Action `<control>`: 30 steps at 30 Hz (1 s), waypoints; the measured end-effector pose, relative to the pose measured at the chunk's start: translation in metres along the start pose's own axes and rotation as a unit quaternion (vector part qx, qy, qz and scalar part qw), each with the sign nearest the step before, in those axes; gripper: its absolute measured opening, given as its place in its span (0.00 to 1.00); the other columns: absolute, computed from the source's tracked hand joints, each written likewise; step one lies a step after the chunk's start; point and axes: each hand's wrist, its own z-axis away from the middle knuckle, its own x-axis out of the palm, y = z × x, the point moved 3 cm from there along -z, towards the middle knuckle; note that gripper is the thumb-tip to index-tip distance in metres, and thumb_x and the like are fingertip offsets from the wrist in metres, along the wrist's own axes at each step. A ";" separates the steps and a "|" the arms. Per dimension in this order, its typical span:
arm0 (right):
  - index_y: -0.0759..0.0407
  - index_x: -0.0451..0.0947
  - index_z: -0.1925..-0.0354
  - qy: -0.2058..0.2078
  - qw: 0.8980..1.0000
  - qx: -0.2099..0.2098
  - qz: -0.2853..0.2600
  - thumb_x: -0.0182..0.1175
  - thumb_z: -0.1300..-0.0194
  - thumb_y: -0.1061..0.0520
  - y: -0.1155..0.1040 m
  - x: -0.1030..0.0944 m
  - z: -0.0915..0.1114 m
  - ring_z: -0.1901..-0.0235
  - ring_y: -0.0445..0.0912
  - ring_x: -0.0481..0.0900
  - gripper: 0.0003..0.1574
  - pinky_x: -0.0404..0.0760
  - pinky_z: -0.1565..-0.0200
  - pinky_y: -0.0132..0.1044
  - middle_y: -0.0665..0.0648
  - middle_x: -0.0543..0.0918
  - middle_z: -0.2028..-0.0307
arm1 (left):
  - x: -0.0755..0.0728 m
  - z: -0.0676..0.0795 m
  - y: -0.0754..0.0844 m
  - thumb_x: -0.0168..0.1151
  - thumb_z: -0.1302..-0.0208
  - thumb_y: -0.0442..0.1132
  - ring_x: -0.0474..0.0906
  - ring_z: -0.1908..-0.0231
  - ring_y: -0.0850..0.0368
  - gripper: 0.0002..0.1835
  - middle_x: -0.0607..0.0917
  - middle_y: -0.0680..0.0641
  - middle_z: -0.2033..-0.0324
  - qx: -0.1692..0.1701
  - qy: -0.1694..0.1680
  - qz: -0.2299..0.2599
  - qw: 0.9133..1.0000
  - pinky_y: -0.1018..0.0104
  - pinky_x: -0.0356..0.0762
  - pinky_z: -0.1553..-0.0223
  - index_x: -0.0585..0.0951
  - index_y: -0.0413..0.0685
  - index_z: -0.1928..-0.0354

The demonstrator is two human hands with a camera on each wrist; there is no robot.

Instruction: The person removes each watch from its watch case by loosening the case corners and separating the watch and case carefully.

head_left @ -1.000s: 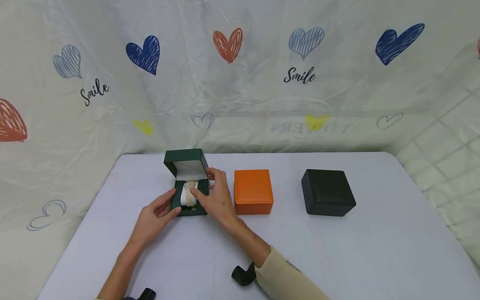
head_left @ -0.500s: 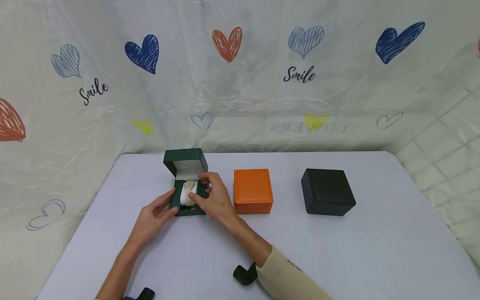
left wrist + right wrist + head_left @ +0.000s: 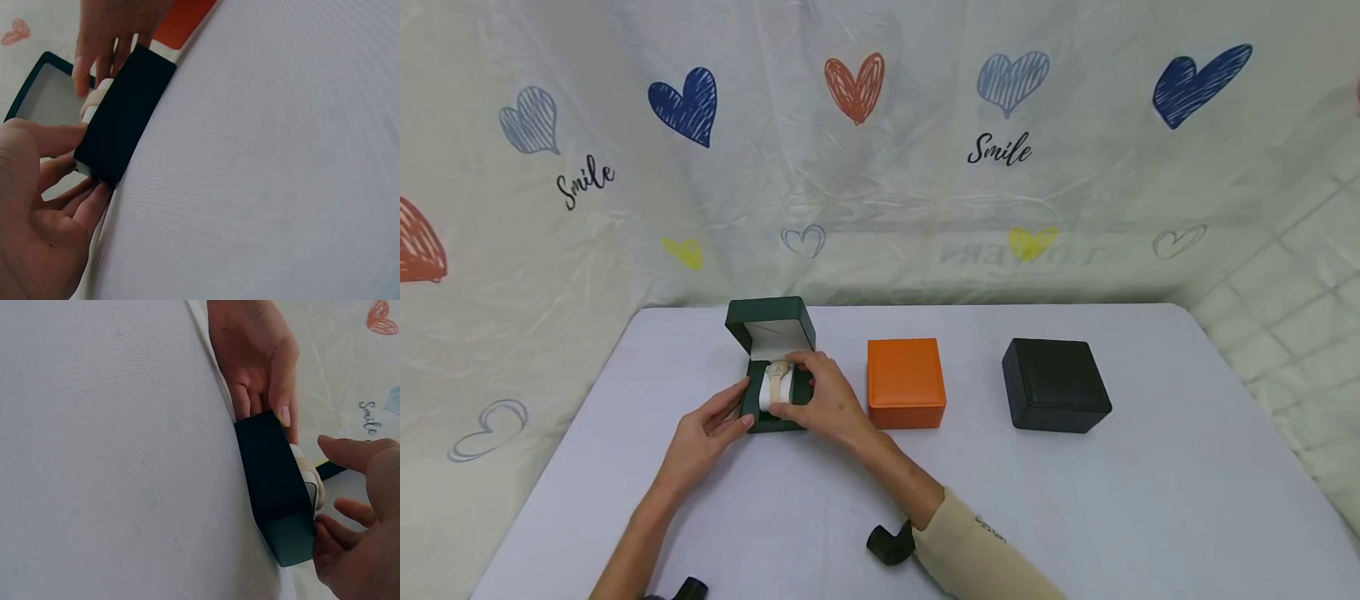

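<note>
A dark green watch box [image 3: 767,311] stands at the table's back left, its lid raised and its white lining showing. Inside, a cream-strapped watch [image 3: 776,387] is wrapped round a white cushion [image 3: 764,395]. My left hand [image 3: 698,440] holds the box by its left side, thumb at the front corner [image 3: 81,128]. Over the box's right half is my right hand [image 3: 831,408], its index finger by the watch face and its thumb near the cushion's front end. The right wrist view shows that thumb [image 3: 347,450] extended, apart from the watch strap [image 3: 309,475].
An orange box [image 3: 906,375] with its lid down sits just right of the green one. Farther right is a black box [image 3: 1056,383], also closed. All stand on a white-covered table [image 3: 1075,517], with a heart-printed curtain [image 3: 910,192] behind its back edge.
My right thumb has slid down from the watch toward the cushion's front end, while the right fingers have shifted left toward the watch face. My left hand has stayed on the watch box.
</note>
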 end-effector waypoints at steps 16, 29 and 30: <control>0.56 0.75 0.31 -0.034 0.993 -0.020 0.108 0.79 0.42 0.49 -0.002 0.001 -0.008 0.37 0.51 0.75 0.44 0.77 0.34 0.42 0.55 0.79 0.33 | -0.003 0.001 -0.001 0.68 0.28 0.47 0.59 0.21 0.42 0.36 0.66 0.45 0.21 -0.028 0.005 0.011 1.000 0.88 0.73 0.43 0.68 0.53 0.22; 0.55 0.76 0.31 -0.036 0.987 -0.019 0.156 0.80 0.43 0.46 0.002 0.002 -0.012 0.41 0.49 0.73 0.45 0.79 0.40 0.38 0.56 0.79 0.38 | 0.000 -0.001 -0.002 0.68 0.29 0.47 0.57 0.20 0.44 0.37 0.65 0.46 0.20 -0.037 -0.002 0.020 0.999 0.89 0.71 0.43 0.67 0.52 0.22; 0.55 0.76 0.32 -0.038 0.987 -0.018 0.157 0.80 0.43 0.45 0.003 0.002 -0.012 0.41 0.49 0.73 0.45 0.79 0.40 0.38 0.56 0.78 0.38 | 0.001 -0.001 -0.002 0.68 0.29 0.47 0.57 0.20 0.44 0.37 0.65 0.46 0.20 -0.039 -0.003 0.022 0.999 0.89 0.71 0.43 0.67 0.52 0.21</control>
